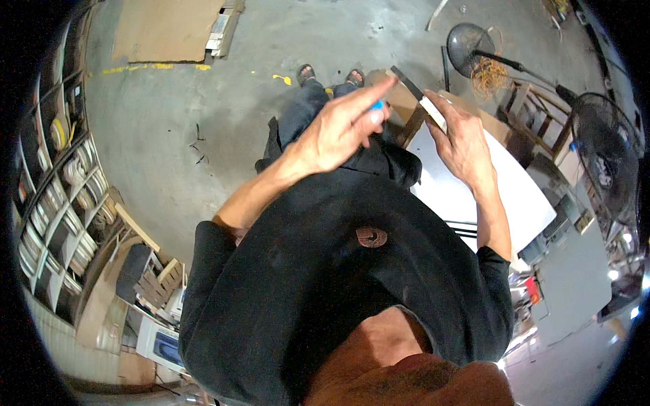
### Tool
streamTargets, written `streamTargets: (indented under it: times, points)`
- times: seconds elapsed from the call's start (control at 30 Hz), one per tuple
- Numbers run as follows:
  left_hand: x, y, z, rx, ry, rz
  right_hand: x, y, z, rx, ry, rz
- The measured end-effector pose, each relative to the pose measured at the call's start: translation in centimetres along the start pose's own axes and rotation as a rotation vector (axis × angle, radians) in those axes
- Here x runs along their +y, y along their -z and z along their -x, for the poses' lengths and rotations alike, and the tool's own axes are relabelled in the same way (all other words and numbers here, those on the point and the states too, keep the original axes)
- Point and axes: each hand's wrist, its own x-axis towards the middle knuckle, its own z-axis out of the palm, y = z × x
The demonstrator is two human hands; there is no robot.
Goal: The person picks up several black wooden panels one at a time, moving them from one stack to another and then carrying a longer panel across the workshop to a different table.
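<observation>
My right hand (462,143) pinches a narrow flat strip (435,111) between thumb and fingers. The strip is white near that hand and black toward its far end. Left of it, my left hand (342,132) is raised, its index finger reaching toward the black end; I cannot tell whether the fingertip touches it. A small bright blue thing (377,105) shows between that hand's index finger and thumb, partly hidden and blurred, its kind unclear. Below and right of my right hand lies a white board (518,196) with a smooth surface.
Two black fans stand at the right, one farther (468,49), one nearer (604,145). An orange cord (489,78) is coiled near a wooden frame (542,111). Shelves with white rolls (57,233) line the left. A cardboard sheet (166,30) lies on the far floor.
</observation>
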Motion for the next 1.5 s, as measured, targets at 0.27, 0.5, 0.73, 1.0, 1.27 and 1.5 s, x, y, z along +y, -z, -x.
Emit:
streamTargets:
  times: [0.27, 0.5, 0.73, 1.0, 1.27, 1.5]
  points:
    - [1.5, -2.4, 0.9, 0.027, -0.031, -0.054, 0.0, -0.1, 0.5, 0.005, -0.002, 0.034]
    - [0.4, -3.3, 1.1, 0.09, -0.228, -0.152, -0.4, -1.4, 1.3, 0.041, 0.004, 0.046]
    - [0.6, -2.9, 2.1, 0.074, -0.185, -0.156, -0.8, -1.3, 0.9, 0.049, 0.006, 0.019]
    - [1.1, -3.1, 2.2, 0.037, -0.136, -0.159, -0.6, -1.6, 1.0, 0.059, 0.02, 0.048]
    - [0.9, -3.5, 2.4, 0.066, -0.181, -0.172, -0.7, -1.5, 1.0, 0.054, 0.018, 0.042]
    - [0.8, -3.7, 2.2, 0.072, -0.192, -0.163, -0.4, -1.6, 1.1, 0.07, 0.029, 0.042]
